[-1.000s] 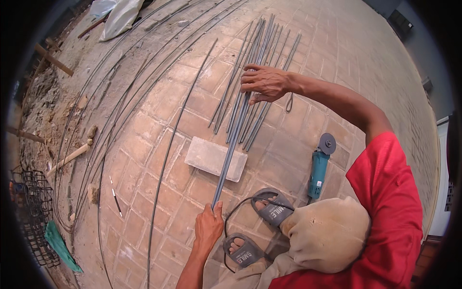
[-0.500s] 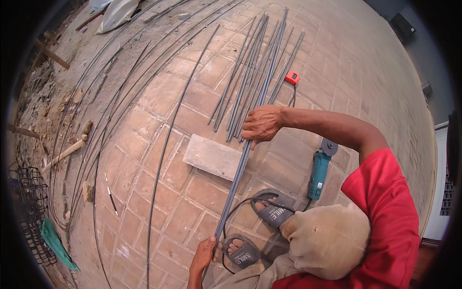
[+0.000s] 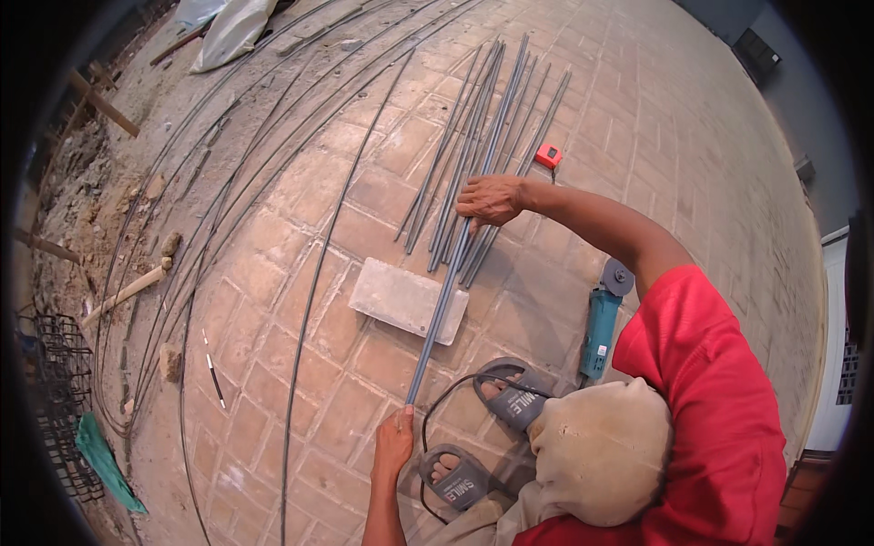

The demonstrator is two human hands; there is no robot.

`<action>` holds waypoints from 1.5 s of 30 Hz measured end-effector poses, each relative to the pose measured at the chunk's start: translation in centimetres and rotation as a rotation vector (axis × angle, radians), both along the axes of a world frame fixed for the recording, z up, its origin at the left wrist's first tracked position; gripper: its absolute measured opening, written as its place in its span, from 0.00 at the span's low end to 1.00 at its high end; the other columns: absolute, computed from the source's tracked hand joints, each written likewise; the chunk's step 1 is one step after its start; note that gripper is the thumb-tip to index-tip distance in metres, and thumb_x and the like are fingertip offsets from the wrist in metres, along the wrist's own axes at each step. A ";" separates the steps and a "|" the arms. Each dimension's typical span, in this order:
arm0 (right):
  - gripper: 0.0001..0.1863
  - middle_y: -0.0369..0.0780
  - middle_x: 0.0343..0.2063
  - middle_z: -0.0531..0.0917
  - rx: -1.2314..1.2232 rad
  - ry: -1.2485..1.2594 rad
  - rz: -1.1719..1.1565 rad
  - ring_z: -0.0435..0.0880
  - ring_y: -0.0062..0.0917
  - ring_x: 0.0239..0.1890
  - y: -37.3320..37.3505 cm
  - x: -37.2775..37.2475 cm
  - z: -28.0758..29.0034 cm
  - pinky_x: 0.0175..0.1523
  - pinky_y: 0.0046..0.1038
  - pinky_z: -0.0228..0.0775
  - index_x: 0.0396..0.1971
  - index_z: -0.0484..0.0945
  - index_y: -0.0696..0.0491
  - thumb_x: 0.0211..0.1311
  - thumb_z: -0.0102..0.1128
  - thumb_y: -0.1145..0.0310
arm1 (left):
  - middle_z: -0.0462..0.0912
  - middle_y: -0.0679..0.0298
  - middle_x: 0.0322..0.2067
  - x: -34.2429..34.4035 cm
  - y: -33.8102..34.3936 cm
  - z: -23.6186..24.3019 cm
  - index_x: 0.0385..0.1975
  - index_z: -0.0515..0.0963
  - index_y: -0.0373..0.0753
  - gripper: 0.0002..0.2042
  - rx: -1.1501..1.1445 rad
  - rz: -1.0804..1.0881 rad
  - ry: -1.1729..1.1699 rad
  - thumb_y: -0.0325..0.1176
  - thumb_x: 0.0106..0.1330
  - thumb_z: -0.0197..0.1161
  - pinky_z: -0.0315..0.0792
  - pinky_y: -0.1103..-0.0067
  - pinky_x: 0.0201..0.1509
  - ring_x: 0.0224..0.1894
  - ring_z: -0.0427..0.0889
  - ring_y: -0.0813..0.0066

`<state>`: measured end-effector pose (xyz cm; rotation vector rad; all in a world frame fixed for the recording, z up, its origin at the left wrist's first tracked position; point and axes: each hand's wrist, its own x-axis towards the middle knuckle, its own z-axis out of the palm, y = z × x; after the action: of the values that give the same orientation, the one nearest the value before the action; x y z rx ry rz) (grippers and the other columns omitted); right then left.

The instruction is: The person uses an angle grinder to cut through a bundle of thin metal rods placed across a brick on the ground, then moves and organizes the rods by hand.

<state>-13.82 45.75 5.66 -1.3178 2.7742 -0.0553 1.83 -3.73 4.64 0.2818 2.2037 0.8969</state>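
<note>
My right hand [image 3: 487, 202] is closed on a bundle of long steel rods [image 3: 435, 320] at its middle stretch, while my left hand [image 3: 396, 432] grips the lower ends. The held bundle slants across a pale concrete block [image 3: 382, 291]. Loose rods [image 3: 452, 123] lie fanned out beyond the block, with a red tape measure [image 3: 548, 155] at their right. A teal angle grinder [image 3: 598, 332] with a cutting disc lies right of the block. A black cord [image 3: 435, 405] runs around my sandalled feet [image 3: 510, 391].
Long curved rods [image 3: 291, 382] cross the pavers on the left. A wooden-handled tool [image 3: 123, 296], wire cages [image 3: 59, 391], green sheet [image 3: 105, 464] and white sack [image 3: 223, 32] lie along the rubble edge. A grey wall [image 3: 801, 127] curves along the right.
My right hand moved back toward me, then slightly forward again; my left hand likewise dropped, then rose with the rods. The tape measure, previously hidden behind my arm, shows now.
</note>
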 end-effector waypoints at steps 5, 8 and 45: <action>0.21 0.41 0.31 0.73 -0.003 -0.033 -0.052 0.76 0.35 0.40 -0.5 -0.5 0.0 0.49 0.37 0.66 0.31 0.66 0.52 0.68 0.51 0.48 | 0.77 0.38 0.26 -0.1 0.9 3.2 0.31 0.76 0.29 0.29 -0.041 0.039 -0.045 0.53 0.76 0.44 0.68 0.57 0.38 0.32 0.76 0.36; 0.22 0.41 0.32 0.71 0.076 0.040 -0.150 0.74 0.34 0.41 1.8 -0.6 2.2 0.52 0.37 0.64 0.32 0.66 0.52 0.68 0.49 0.46 | 0.78 0.35 0.29 -1.0 2.6 3.8 0.32 0.77 0.29 0.29 -0.052 0.015 0.013 0.54 0.76 0.44 0.68 0.54 0.39 0.36 0.77 0.32; 0.19 0.51 0.33 0.85 -1.667 0.026 -2.277 0.87 0.33 0.31 9.3 2.5 -13.9 0.29 0.38 0.77 0.31 0.81 0.64 0.58 0.52 0.62 | 0.78 0.35 0.32 -1.2 7.5 -2.9 0.31 0.76 0.29 0.26 0.087 0.024 -0.001 0.50 0.76 0.44 0.68 0.53 0.43 0.40 0.75 0.31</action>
<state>-11.28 55.09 -8.23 -1.7008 -1.2817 1.4934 0.65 3.82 1.72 0.2968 2.1752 1.0069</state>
